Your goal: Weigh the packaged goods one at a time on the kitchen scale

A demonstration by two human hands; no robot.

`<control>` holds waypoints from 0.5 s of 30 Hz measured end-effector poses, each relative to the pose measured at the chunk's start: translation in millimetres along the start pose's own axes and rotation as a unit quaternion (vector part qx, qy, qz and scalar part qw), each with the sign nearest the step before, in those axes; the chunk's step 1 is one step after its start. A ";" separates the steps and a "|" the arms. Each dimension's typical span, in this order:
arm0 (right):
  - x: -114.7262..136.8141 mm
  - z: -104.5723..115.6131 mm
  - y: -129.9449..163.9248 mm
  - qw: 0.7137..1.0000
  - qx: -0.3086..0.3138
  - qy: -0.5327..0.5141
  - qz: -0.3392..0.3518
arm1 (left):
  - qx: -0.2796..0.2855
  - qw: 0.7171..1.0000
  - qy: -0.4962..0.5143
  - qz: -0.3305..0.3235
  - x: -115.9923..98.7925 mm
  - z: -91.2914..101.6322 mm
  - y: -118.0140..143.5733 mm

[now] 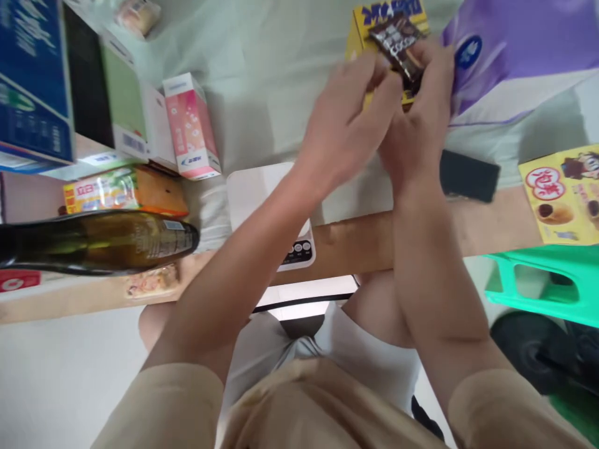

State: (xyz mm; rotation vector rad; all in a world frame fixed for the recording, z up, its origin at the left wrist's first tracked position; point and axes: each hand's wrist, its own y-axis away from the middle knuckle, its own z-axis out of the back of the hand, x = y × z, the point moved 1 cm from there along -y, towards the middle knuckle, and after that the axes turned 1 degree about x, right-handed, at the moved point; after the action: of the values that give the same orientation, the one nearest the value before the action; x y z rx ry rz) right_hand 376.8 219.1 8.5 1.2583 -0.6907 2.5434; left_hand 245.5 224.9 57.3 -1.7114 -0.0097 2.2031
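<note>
A small dark brown packet with "COCOA" lettering [397,42] is held up at the top, over a yellow box with blue letters [359,28]. My right hand [423,103] grips the packet from its right side, thumb and fingers closed on it. Curled fingers of my left hand [349,115] meet its lower left edge; their tips are partly hidden. Just right of my right hand stands a purple and white bag [528,47]. Below that hand lies a dark flat phone-like slab [469,176]. Under my left forearm is a white kitchen scale [255,193], partly covered.
Left: a pink and white carton [191,125], large blue box [35,81], orange-yellow pack [126,190] and a glass bottle [98,242] lying near the table edge. Right: a yellow snack box [564,193] at the edge, with a green stool [543,284] below.
</note>
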 end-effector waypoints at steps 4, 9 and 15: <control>8.2 0.0 3.9 0.996 0.064 0.044 -0.053 | 0.166 0.947 -0.261 -0.090 25.6 -27.7 -49.0; 9.5 -1.1 7.3 0.995 0.063 0.044 -0.064 | 0.016 0.983 -0.155 -0.100 65.0 -43.8 -77.0; 4.7 -6.5 6.7 0.997 0.071 0.006 0.040 | -0.192 0.970 -0.118 -0.090 70.1 -50.7 -49.4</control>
State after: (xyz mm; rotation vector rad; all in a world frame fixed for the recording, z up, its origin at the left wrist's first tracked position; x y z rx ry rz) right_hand 366.9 216.4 6.8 1.2810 -0.5779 2.7059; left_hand 291.8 280.2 -11.4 -1.5384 -0.6642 2.3605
